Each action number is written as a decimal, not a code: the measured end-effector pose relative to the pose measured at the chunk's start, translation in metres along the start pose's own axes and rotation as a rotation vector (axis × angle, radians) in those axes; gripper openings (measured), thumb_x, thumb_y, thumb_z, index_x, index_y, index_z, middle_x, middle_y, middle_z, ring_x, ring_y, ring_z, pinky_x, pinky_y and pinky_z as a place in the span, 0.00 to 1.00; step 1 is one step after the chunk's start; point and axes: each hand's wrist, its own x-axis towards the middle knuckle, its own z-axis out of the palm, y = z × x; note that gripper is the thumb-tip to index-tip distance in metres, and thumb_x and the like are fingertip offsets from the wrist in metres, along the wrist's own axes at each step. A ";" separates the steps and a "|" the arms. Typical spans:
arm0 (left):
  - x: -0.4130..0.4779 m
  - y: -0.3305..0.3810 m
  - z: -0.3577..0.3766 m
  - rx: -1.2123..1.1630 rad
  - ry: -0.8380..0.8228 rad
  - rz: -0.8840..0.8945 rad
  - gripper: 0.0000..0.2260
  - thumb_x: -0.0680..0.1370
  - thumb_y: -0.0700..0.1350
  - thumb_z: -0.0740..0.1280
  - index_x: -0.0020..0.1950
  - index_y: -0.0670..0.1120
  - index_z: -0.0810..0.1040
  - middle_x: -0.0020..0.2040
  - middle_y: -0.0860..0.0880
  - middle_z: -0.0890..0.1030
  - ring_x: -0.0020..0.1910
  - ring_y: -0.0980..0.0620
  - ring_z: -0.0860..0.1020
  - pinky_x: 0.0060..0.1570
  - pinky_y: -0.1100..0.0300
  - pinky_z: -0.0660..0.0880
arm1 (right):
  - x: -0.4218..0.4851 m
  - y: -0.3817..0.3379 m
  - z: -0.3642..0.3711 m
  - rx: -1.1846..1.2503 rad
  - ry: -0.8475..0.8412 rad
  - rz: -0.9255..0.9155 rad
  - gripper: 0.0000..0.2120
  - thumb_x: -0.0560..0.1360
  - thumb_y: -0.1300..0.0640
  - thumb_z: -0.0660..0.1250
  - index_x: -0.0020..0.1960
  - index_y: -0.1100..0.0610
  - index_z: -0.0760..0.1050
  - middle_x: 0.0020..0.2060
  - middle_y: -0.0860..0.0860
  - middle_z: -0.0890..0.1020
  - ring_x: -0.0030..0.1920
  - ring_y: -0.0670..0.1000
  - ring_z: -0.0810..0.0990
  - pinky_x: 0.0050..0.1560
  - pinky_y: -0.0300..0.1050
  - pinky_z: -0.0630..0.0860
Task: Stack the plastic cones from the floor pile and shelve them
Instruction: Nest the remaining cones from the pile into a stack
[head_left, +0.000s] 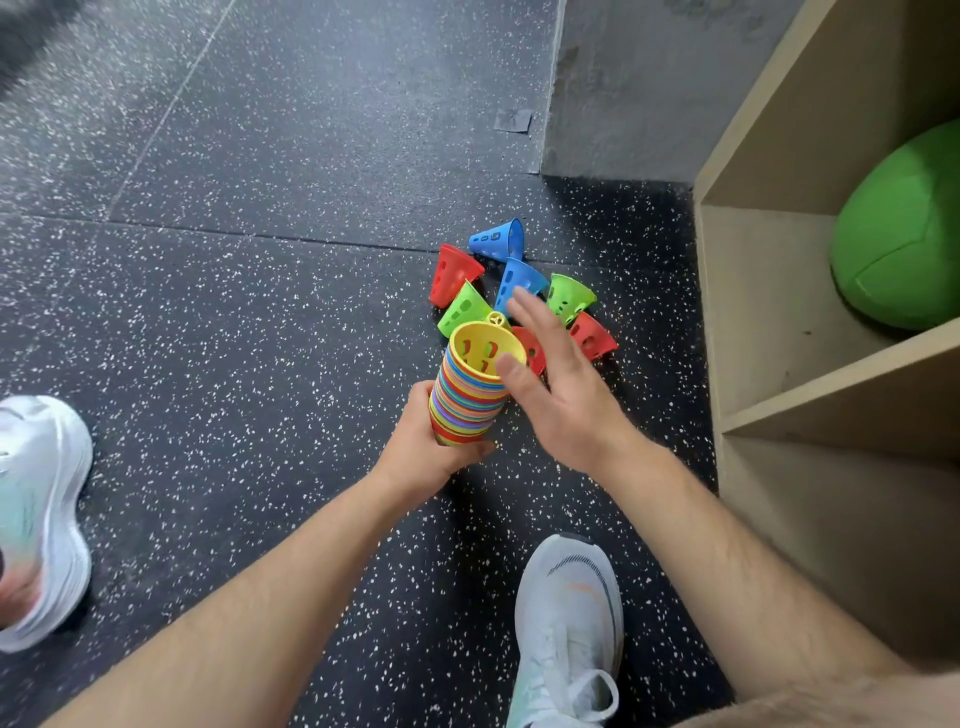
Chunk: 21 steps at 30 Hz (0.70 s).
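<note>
Speckled rubber floor (260, 260) underfoot. My left hand (421, 447) is clamped round the stack (470, 395); my right hand (556, 395) hovers, fingers spread, over the loose cones (519, 280) near the shelf (769, 312). I'd pinch the nearest rim and seat it tip-first, squarely.

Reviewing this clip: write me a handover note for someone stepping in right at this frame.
Left hand: grips the stack of nested cones, open end facing the camera.
Right hand: open, empty, hovers over the loose cones.
Done: many cones nested in the stack.
Left: at least seven loose cones lie on the floor; add them, then put the stack in the shelf, which holds a green ball.
</note>
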 end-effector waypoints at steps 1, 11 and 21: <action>0.001 0.000 0.000 0.003 -0.001 -0.006 0.35 0.63 0.43 0.82 0.64 0.49 0.67 0.57 0.47 0.81 0.51 0.60 0.81 0.51 0.61 0.79 | 0.005 0.005 -0.004 -0.018 0.053 0.020 0.31 0.80 0.37 0.55 0.80 0.46 0.54 0.77 0.44 0.64 0.76 0.41 0.59 0.76 0.39 0.54; 0.002 0.000 -0.002 0.048 0.010 -0.032 0.34 0.68 0.39 0.83 0.66 0.48 0.66 0.57 0.51 0.79 0.51 0.63 0.79 0.50 0.68 0.74 | 0.048 0.080 -0.005 -0.680 -0.048 0.286 0.21 0.81 0.47 0.62 0.71 0.54 0.69 0.65 0.51 0.77 0.67 0.57 0.68 0.68 0.57 0.66; 0.002 -0.001 -0.001 0.046 0.010 -0.034 0.37 0.65 0.44 0.84 0.66 0.49 0.66 0.58 0.51 0.79 0.52 0.65 0.79 0.52 0.70 0.74 | 0.028 0.088 0.012 -0.598 0.056 0.281 0.08 0.81 0.50 0.63 0.57 0.50 0.77 0.55 0.48 0.77 0.60 0.54 0.71 0.63 0.51 0.63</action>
